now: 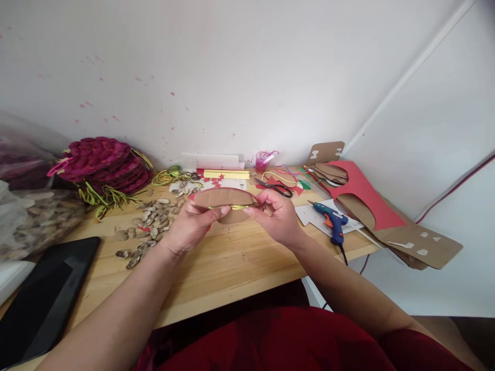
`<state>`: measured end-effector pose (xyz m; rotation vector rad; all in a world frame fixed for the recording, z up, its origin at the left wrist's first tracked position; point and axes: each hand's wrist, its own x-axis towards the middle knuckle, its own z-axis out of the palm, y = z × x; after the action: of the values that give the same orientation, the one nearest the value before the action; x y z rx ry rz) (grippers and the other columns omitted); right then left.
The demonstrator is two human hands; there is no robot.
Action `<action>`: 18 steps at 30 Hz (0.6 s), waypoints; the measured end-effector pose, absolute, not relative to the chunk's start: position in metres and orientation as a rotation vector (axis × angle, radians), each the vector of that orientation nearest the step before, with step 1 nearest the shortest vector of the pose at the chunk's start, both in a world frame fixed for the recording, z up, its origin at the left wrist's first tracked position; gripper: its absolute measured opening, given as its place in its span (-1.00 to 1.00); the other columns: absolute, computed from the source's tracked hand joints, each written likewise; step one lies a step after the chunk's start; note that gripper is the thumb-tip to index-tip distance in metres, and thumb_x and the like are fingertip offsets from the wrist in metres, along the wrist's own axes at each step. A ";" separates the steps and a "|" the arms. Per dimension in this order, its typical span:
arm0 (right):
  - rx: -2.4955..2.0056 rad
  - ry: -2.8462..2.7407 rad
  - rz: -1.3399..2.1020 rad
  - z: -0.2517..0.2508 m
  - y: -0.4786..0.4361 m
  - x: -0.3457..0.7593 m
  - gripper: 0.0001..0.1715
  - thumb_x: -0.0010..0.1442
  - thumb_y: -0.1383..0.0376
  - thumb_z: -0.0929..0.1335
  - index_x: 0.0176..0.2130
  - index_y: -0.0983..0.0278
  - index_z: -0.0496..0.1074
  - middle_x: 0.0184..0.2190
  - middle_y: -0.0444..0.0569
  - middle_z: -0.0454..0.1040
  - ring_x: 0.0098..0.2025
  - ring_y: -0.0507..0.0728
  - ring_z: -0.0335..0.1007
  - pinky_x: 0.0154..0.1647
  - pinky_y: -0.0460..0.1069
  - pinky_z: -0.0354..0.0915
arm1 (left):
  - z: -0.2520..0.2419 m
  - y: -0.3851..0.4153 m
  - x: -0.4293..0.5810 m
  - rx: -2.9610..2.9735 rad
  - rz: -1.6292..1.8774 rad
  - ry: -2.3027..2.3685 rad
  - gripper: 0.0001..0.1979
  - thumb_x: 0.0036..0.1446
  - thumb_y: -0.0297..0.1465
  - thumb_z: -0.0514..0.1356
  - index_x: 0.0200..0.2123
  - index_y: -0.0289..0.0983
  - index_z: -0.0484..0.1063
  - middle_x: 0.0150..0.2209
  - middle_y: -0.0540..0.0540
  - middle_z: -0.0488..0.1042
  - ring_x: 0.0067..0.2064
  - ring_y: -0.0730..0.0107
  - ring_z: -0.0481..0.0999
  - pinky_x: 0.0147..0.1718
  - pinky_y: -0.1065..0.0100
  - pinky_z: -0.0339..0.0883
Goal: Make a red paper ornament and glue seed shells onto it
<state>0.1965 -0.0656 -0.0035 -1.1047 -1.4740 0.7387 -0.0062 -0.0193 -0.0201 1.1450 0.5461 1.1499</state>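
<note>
Between my two hands is an oval cardboard piece point(228, 198), brown on the side facing me with a red edge. Yellow-green yarn point(238, 207) runs along its near edge, and a second brown layer shows below it. My left hand point(199, 219) is closed on the left end, thumb pressed on the yarn. My right hand point(279, 214) pinches the right end, its thumb close to the left thumb. Both hands hold the piece above the wooden table point(232, 263). The fingers behind the cardboard are hidden.
A blue glue gun point(335, 221) lies on paper at right, beside cut red card point(371, 201). Black scissors point(280, 188) and a pink cup point(263, 161) are behind my hands. Loose shells point(157, 219), a magenta stack point(100, 165) and a black tablet point(48, 296) are at left.
</note>
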 end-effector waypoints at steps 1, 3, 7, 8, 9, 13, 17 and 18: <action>-1.092 -1.458 0.727 -0.002 -0.064 0.198 -0.75 0.09 0.20 0.53 -0.40 0.23 0.43 -0.44 -0.15 0.45 -0.44 0.02 0.27 -0.40 -0.03 0.23 | -0.018 -0.017 -0.008 1.110 1.169 0.533 -0.67 -0.06 -0.28 0.52 -0.18 -0.20 0.67 -0.15 -0.09 0.68 -0.12 0.24 0.62 -0.08 0.27 0.49; -1.071 -1.406 0.741 0.002 -0.060 0.202 -0.72 0.07 0.20 0.54 -0.42 0.23 0.40 -0.46 -0.16 0.44 -0.44 0.02 0.28 -0.39 -0.04 0.24 | -0.013 -0.013 -0.011 1.012 1.210 0.513 -0.62 -0.02 -0.17 0.49 -0.12 -0.17 0.66 -0.14 -0.07 0.67 -0.12 0.29 0.60 -0.11 0.31 0.49; -1.076 -1.290 0.864 0.005 -0.052 0.211 -0.59 -0.02 0.10 0.59 -0.44 0.23 0.39 -0.50 -0.19 0.41 -0.48 0.00 0.24 -0.44 -0.06 0.22 | -0.007 -0.006 -0.014 0.879 1.250 0.589 -0.52 0.10 0.00 0.37 -0.02 -0.17 0.61 -0.21 -0.06 0.64 -0.12 0.28 0.61 -0.06 0.25 0.49; -1.081 -1.274 0.890 0.004 -0.051 0.212 -0.57 -0.04 0.06 0.60 -0.43 0.23 0.40 -0.50 -0.19 0.41 -0.49 0.00 0.24 -0.45 -0.06 0.22 | -0.008 -0.005 -0.014 0.869 1.247 0.613 -0.51 0.11 0.01 0.36 -0.02 -0.19 0.61 -0.23 -0.07 0.64 -0.12 0.27 0.61 -0.06 0.23 0.49; -1.084 -1.260 0.906 0.004 -0.050 0.213 -0.55 -0.05 0.04 0.60 -0.42 0.23 0.41 -0.49 -0.18 0.42 -0.49 0.00 0.24 -0.47 -0.07 0.22 | -0.008 -0.006 -0.013 0.864 1.240 0.631 -0.51 0.11 0.01 0.36 -0.03 -0.20 0.61 -0.24 -0.07 0.64 -0.13 0.27 0.62 -0.06 0.23 0.49; -1.084 -1.254 0.801 0.003 -0.058 0.212 -0.59 0.01 0.06 0.58 -0.42 0.21 0.38 -0.51 -0.19 0.42 -0.50 0.01 0.25 -0.46 -0.05 0.25 | -0.012 -0.007 -0.009 0.873 1.214 0.681 -0.48 0.08 0.03 0.37 -0.06 -0.24 0.60 -0.24 -0.10 0.65 -0.14 0.27 0.62 -0.08 0.25 0.48; -1.061 -1.488 0.218 0.012 -0.075 0.209 -0.81 0.14 0.27 0.50 -0.37 0.19 0.40 -0.45 -0.14 0.46 -0.44 0.06 0.32 -0.37 0.01 0.30 | -0.016 -0.002 -0.011 0.875 1.279 0.758 -0.48 0.08 0.04 0.36 -0.10 -0.26 0.61 -0.25 -0.10 0.65 -0.19 0.32 0.61 -0.14 0.30 0.48; -1.045 -1.573 0.113 0.015 -0.078 0.208 -0.84 0.13 0.31 0.49 -0.37 0.18 0.42 -0.45 -0.13 0.46 -0.43 0.07 0.33 -0.36 0.02 0.30 | -0.017 -0.001 -0.011 0.865 1.315 0.779 -0.51 0.08 0.02 0.37 -0.13 -0.26 0.61 -0.26 -0.09 0.64 -0.22 0.34 0.60 -0.17 0.32 0.48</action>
<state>0.2081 -0.0780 0.0151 -1.0446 -1.5728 0.1126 -0.0114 -0.0008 -0.0173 0.8648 0.7789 1.3152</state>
